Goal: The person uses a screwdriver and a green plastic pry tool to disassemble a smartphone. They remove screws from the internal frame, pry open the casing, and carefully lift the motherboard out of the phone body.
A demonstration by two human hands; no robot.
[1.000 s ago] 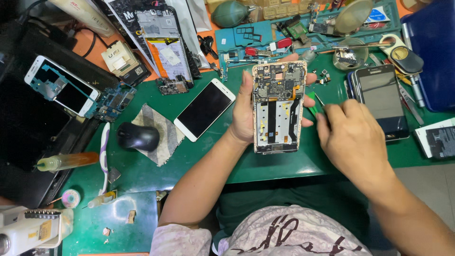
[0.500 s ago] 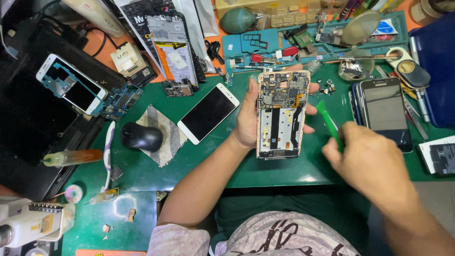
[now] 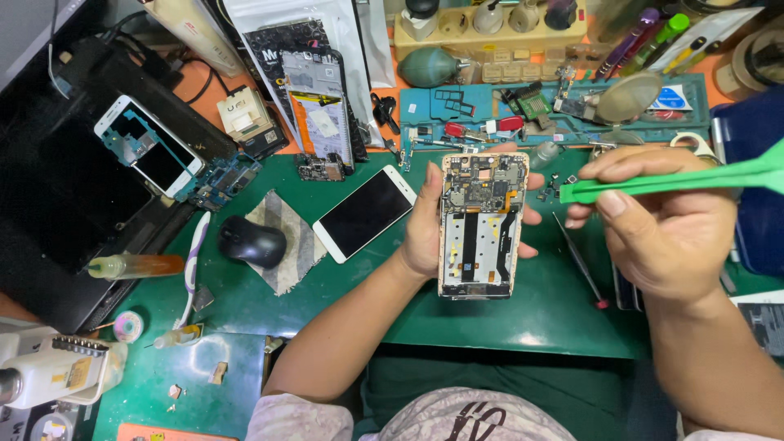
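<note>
My left hand (image 3: 426, 229) holds an opened phone (image 3: 480, 224) upright over the green mat (image 3: 457, 318), back cover off, with the circuit board and gold frame showing. My right hand (image 3: 665, 224) grips a flat green plastic pry tool (image 3: 678, 181), held level to the right of the phone with its tip pointing at the phone's upper right edge, a short gap away. Thin tweezers (image 3: 580, 261) lie on the mat between the phone and my right hand.
A white phone (image 3: 365, 214) lies face up left of the opened one. A black mouse (image 3: 252, 242) rests on a cloth. Left is a laptop (image 3: 73, 204) with another white phone (image 3: 147, 155) on it. Small parts, tools and a power strip (image 3: 490, 33) crowd the back.
My right hand has lifted from the mat with the green pry tool and turned it level beside the phone's top. The view has moved closer. The left hand still holds the phone.
</note>
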